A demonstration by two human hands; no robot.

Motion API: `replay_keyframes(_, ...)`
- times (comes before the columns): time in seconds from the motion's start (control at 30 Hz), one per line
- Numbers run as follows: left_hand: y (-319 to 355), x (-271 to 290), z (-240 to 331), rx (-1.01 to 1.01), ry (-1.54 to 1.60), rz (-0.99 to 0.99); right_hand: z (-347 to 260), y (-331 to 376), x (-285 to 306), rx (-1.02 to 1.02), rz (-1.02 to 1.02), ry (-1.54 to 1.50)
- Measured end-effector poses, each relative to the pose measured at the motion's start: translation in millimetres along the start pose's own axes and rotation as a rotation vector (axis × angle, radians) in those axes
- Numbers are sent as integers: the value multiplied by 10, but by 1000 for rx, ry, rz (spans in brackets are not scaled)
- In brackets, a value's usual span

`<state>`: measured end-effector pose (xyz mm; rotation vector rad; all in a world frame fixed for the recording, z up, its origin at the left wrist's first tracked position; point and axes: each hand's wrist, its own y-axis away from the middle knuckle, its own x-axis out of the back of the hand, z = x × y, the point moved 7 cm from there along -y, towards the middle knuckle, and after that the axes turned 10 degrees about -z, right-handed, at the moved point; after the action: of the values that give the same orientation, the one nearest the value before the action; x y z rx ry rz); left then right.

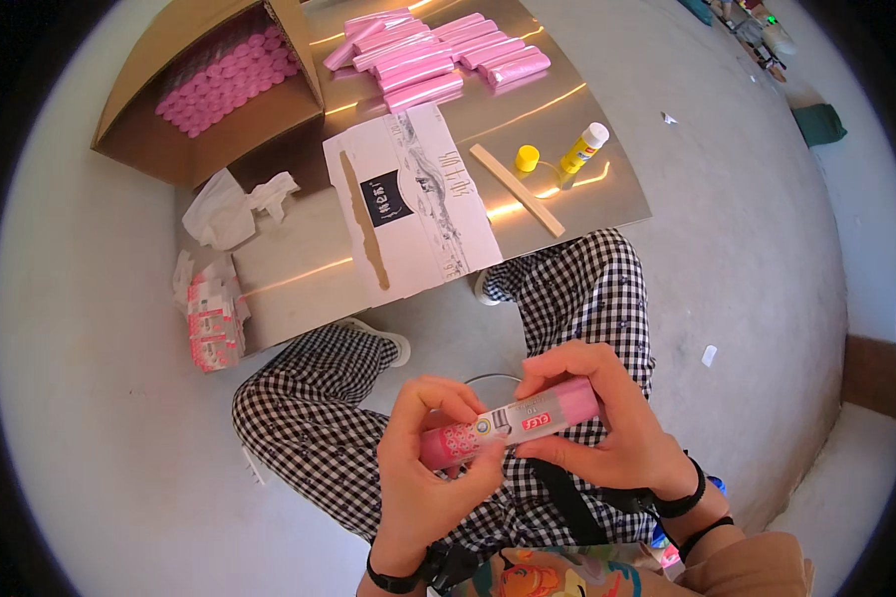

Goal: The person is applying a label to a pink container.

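1. At five o'clock I see a pink-and-white tube [528, 420], slanted: the left hand's [430, 453] grip pinches its left half, the right hand's [607, 430] grip its right — likely to steady it, label up.
2. At twelve, shiny pink cylinders [415, 68] lie grouped on the table [294, 241], probably leaving nearer space for the white cardboard [418, 204].
3. That cardboard reaches the near edge — between it and the hands there's room to move.

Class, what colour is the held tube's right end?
The right end is pink, clearest in the head view.
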<state>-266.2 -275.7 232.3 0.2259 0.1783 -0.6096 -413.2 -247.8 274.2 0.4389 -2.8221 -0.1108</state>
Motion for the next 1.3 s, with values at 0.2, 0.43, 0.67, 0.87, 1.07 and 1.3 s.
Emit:
replay_keyframes(0.2,11,-7,-66,44,263,-58,91,-1,28,-9,24,-108)
replay_keyframes(0.43,19,-34,13,-69,-52,84,-6,-73,15,-101,149,135)
replay_keyframes(0.67,70,-33,144,-197,-328,98,116,-34,83,-177,192,-78)
replay_keyframes(0.87,63,28,28,-98,-97,72,116,-33,162,-188,105,-267)
replay_keyframes(1.07,-31,2,-15,34,159,117,102,-54,243,-88,73,-274)
replay_keyframes(1.3,10,-254,-49,-49,118,250,315,44,-92,-90,94,-645)
